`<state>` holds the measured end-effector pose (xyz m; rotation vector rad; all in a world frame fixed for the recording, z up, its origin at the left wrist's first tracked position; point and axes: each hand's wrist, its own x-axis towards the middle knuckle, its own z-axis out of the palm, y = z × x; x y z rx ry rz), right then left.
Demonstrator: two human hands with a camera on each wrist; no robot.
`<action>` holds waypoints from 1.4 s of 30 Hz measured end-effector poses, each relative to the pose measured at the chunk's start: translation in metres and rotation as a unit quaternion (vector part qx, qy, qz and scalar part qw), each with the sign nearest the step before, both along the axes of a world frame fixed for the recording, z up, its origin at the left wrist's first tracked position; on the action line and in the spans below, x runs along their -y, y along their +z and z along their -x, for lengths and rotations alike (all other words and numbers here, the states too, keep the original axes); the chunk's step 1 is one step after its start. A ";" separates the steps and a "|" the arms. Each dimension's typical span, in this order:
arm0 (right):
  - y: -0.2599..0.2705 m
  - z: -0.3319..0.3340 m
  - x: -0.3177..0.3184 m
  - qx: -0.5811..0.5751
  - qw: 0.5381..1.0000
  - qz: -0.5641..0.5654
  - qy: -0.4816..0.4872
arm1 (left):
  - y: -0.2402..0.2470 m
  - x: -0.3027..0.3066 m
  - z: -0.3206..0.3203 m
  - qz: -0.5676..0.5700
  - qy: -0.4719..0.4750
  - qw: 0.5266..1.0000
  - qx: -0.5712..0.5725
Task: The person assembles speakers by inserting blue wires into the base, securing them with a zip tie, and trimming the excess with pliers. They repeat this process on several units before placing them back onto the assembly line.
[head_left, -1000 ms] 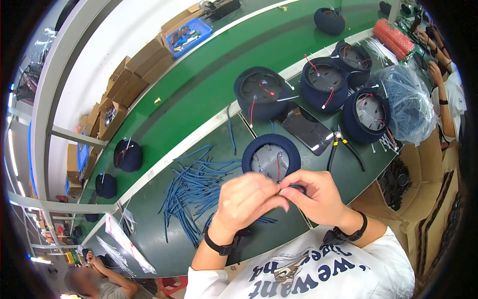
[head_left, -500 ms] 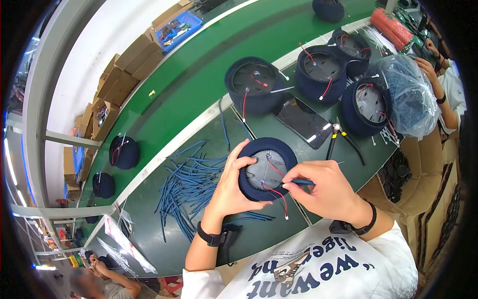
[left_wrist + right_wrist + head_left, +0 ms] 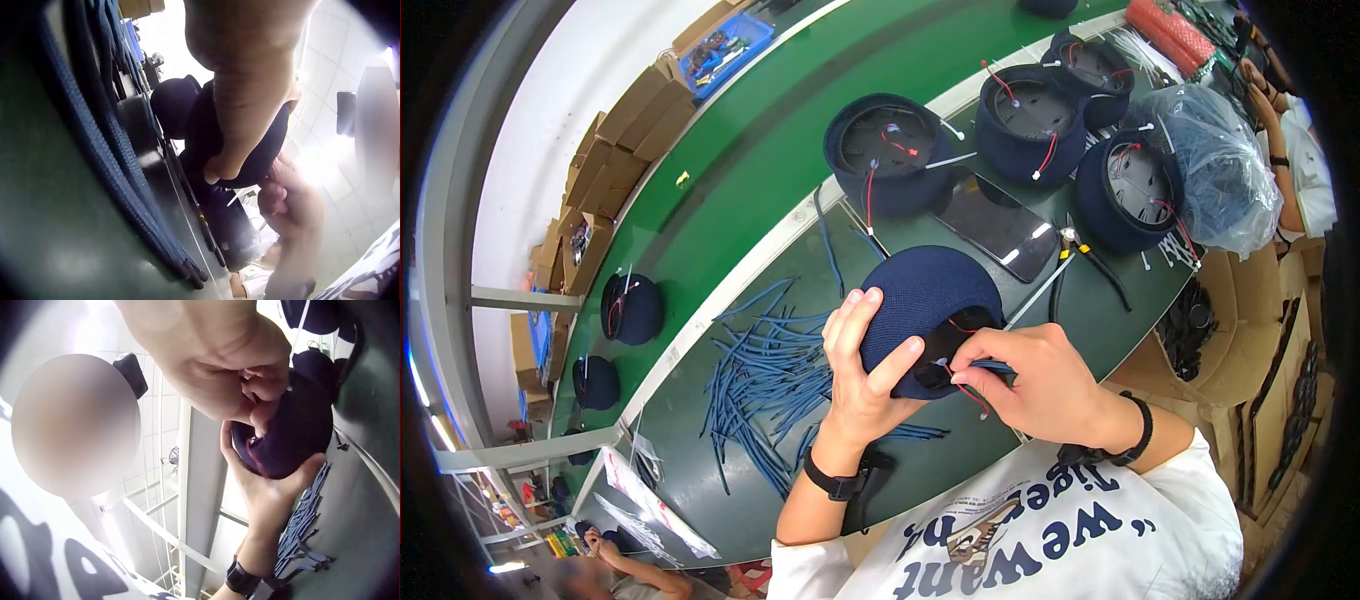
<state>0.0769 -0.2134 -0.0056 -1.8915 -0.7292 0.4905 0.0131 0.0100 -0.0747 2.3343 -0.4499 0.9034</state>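
A navy fabric-covered round unit (image 3: 925,290) is tilted in the left hand (image 3: 862,375), whose fingers and thumb grip its side, with the dark opening turned toward the right hand (image 3: 1050,385). The right hand pinches a red wire (image 3: 967,388) at that opening and also has a blue cord (image 3: 990,366) between its fingers. A white strip (image 3: 1040,290) sticks out beyond the unit. In the right wrist view the left hand (image 3: 269,494) cups the unit (image 3: 300,425) from below; in the left wrist view the right hand (image 3: 294,200) is at its far edge.
A pile of blue cords (image 3: 765,385) lies left of the hands. Beyond are a phone (image 3: 997,225), cutters (image 3: 1090,265), several navy units (image 3: 890,155) with red wires and a clear plastic bag (image 3: 1215,170). An open carton (image 3: 1230,320) stands at the right; another person's arm (image 3: 1268,130) is behind.
The left hand has lifted the unit and tipped it over, so its opening faces the right hand. Earlier, both hands were together in front of the unit; the left then took hold of it.
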 end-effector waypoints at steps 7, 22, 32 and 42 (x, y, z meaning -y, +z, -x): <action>-0.012 0.005 -0.006 -0.057 0.990 -0.107 -0.070 | 0.004 0.000 0.003 -0.036 0.025 0.999 0.016; -0.009 0.021 -0.007 0.022 0.988 -0.098 -0.117 | 0.004 0.002 0.009 -0.079 0.065 0.994 0.044; -0.012 0.029 -0.010 0.041 0.992 -0.089 -0.082 | 0.007 0.002 0.012 -0.089 0.099 0.990 0.044; -0.015 0.023 -0.010 0.095 0.991 -0.077 -0.059 | 0.007 -0.001 0.012 -0.071 0.087 0.994 0.006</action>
